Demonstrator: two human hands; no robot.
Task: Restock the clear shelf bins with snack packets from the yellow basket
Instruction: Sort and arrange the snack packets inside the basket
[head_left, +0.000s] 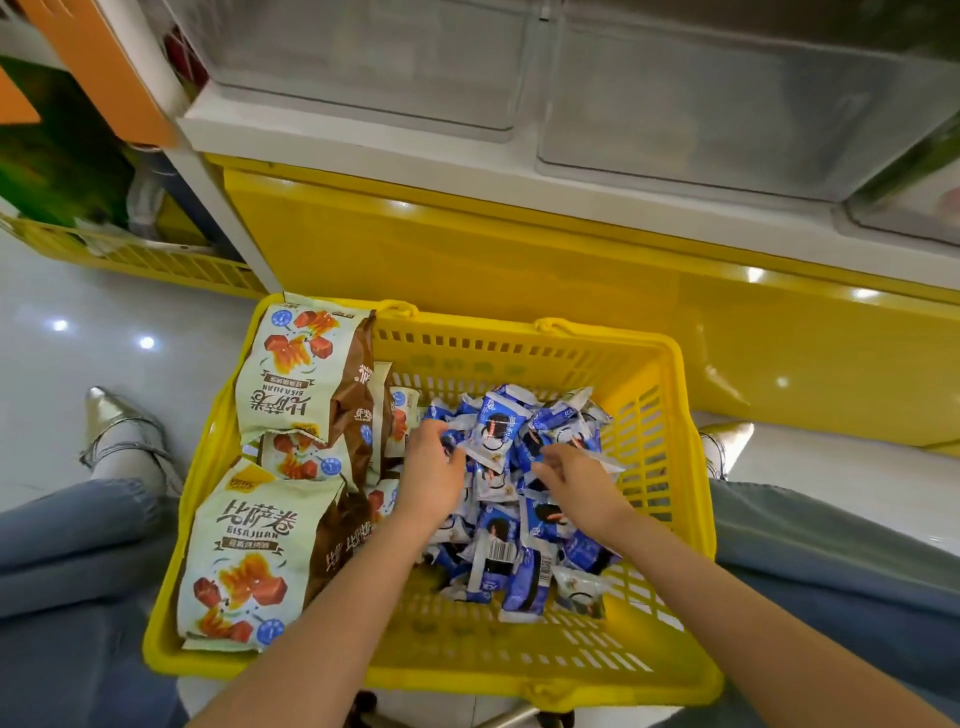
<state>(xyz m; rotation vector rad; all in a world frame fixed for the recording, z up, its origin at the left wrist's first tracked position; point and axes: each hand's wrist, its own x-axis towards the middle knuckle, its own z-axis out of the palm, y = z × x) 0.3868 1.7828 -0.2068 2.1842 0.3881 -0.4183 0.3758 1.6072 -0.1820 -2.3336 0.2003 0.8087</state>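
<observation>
Packets (500, 558): small blue-and-white sachets, dark cookie printed on the face, heaped loosely in the right half of the yellow basket (519, 682), which sits on the floor (78, 338) below the shelf (363, 143). Larger cream-and-brown bags (249, 561) fill its left side. Left hand (431, 470) reaches into the heap, fingers curled round one sachet (face up, tilted). Right hand (584, 486) lies on the heap just beside it, fingers bent down among the sachets; grasp not discernible. Near-right corner of basket shows bare mesh. Clear bins (727, 104) stand on the shelf, well apart from both hands.
</observation>
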